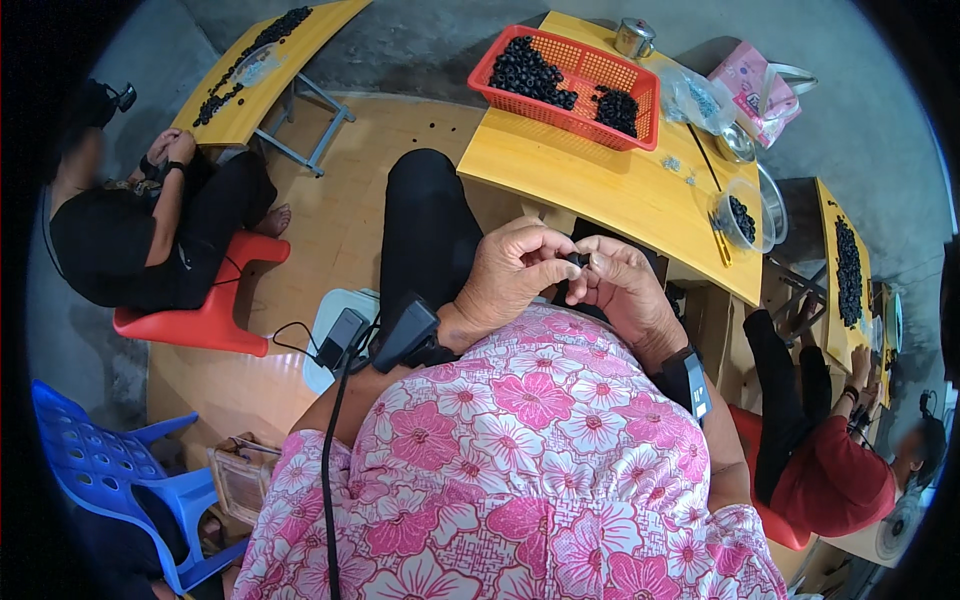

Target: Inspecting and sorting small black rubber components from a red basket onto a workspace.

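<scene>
Small black piece (578,259): frame centre, between left hand (508,278) and right hand (630,290); each grip pinched closed on it, presumably for steady fine control. Red basket (584,88) of black rings (528,75): top centre, on yellow counter (570,175), seemingly for easy reach.

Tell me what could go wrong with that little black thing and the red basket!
The black piece is pinched between the left hand and right hand, so it might slip; dark bits already lie on the floor.

The basket seems to stick out past the edge of the table, so a bump could perhaps spill its pieces.
</scene>
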Tool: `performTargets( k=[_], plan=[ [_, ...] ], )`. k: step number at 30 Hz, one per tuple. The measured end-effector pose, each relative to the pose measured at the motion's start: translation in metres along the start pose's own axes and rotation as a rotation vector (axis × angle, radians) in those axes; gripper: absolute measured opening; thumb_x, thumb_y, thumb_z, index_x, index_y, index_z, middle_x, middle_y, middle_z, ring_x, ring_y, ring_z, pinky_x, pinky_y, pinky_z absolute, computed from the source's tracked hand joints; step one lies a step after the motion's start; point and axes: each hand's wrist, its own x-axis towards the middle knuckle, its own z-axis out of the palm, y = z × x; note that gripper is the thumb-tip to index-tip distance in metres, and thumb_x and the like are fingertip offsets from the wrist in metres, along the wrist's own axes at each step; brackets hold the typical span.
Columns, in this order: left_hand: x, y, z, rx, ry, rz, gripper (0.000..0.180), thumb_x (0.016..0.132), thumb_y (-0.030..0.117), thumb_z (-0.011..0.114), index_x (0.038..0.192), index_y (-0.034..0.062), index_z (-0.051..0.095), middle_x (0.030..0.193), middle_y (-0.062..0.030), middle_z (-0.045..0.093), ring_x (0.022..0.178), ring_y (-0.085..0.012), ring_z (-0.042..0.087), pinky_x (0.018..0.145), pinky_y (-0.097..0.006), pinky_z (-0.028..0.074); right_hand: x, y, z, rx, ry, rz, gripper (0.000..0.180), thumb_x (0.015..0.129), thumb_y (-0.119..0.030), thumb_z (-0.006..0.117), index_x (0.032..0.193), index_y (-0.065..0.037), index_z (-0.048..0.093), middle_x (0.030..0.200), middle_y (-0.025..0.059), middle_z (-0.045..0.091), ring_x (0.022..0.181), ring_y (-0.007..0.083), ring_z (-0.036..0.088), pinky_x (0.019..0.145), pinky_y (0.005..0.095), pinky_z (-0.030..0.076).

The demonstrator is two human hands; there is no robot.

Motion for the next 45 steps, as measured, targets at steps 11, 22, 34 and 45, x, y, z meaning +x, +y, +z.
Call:
performTargets(
  k=[11,22,34,45],
  plan=[
    [0.0,-0.003,-0.001,0.087,0.022,0.09,0.015,0.076,-0.003,0.07,0.09,0.0016,0.066,0.079,-0.0012,0.052,0.066,-0.0053,0.051,0.057,-0.019,0.042,0.0,0.005,0.004,0.004,-0.056,-0.018,0.031,0.09,-0.024,0.059,0.106,0.003,0.059,0.081,0.0029,0.059,0.068,0.0104,0.055,0.07,0.0304,0.053],
    [0.002,0.011,0.0,0.252,0.04,0.139,0.015,0.072,-0.004,0.071,0.084,0.0029,0.065,0.076,-0.0013,0.051,0.064,-0.0077,0.05,0.055,-0.021,0.042,0.0,0.009,0.004,-0.028,-0.04,-0.053,0.031,0.092,-0.026,0.056,0.107,0.001,0.059,0.077,0.0001,0.055,0.065,0.0085,0.05,0.069,0.0291,0.051],
    [0.0,0.008,0.003,0.167,0.045,0.135,0.015,0.071,-0.005,0.071,0.083,0.0028,0.065,0.074,-0.0019,0.051,0.065,-0.0088,0.05,0.055,-0.023,0.042,-0.001,0.008,0.005,0.062,-0.046,0.004,0.028,0.092,-0.025,0.057,0.101,0.001,0.06,0.075,0.001,0.056,0.062,0.0096,0.049,0.068,0.0301,0.05],
    [0.0,0.005,0.0,0.197,-0.001,0.108,0.016,0.075,-0.005,0.069,0.087,0.0027,0.064,0.074,-0.0008,0.051,0.066,-0.0066,0.05,0.057,-0.021,0.043,0.001,0.008,0.005,0.063,-0.065,0.033,0.024,0.094,-0.023,0.053,0.103,-0.001,0.057,0.074,-0.0005,0.052,0.061,0.0081,0.045,0.067,0.0281,0.047]
  ],
)
